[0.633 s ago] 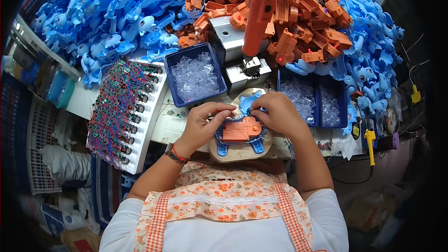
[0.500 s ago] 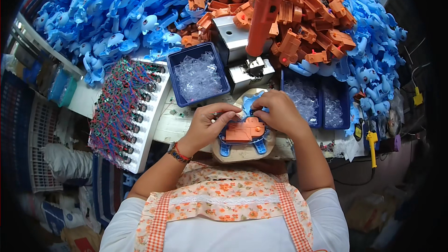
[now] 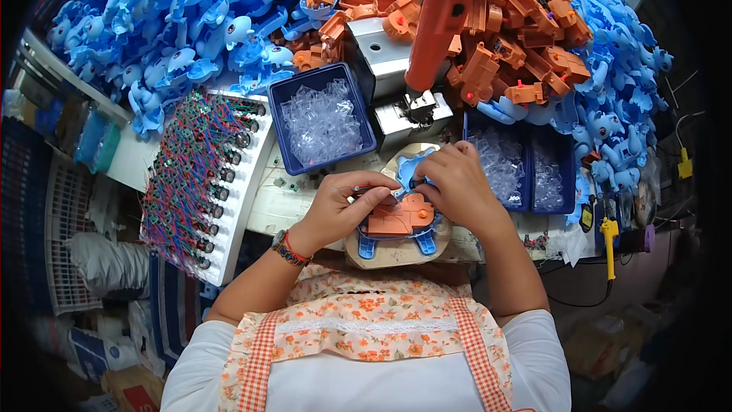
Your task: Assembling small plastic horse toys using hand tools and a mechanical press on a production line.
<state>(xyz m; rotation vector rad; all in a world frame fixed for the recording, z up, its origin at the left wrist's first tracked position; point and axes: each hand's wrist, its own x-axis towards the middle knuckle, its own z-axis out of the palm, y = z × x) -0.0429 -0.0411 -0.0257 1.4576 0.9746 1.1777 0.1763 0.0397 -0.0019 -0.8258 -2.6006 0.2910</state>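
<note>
An open blue plastic toy-animal shell half (image 3: 415,170) lies on a round-edged wooden fixture (image 3: 364,253) in front of me, its two legs pointing toward me. An orange plastic box (image 3: 398,217) with a round boss sits inside its body. My left hand (image 3: 335,202) is closed in a pinch at the left of the shell; thin wires show at its fingertips, and most of what it holds is hidden. Over the shell's head and neck, my right hand (image 3: 461,187) has its fingers bent together. Whatever lies between those fingertips is hidden.
A white foam tray (image 3: 255,175) bears wired parts (image 3: 194,183) at left. Blue bins (image 3: 290,156) (image 3: 528,175) hold clear plastic pieces. A metal press-like fixture (image 3: 396,133) and orange post (image 3: 436,38) stand ahead, before heaps of orange boxes (image 3: 480,72) and blue shells (image 3: 179,27).
My right hand has shifted slightly, its knuckles lifting and turning over the shell. My left hand stays nearly in place, fingers a little straighter. The view has tilted a little.
</note>
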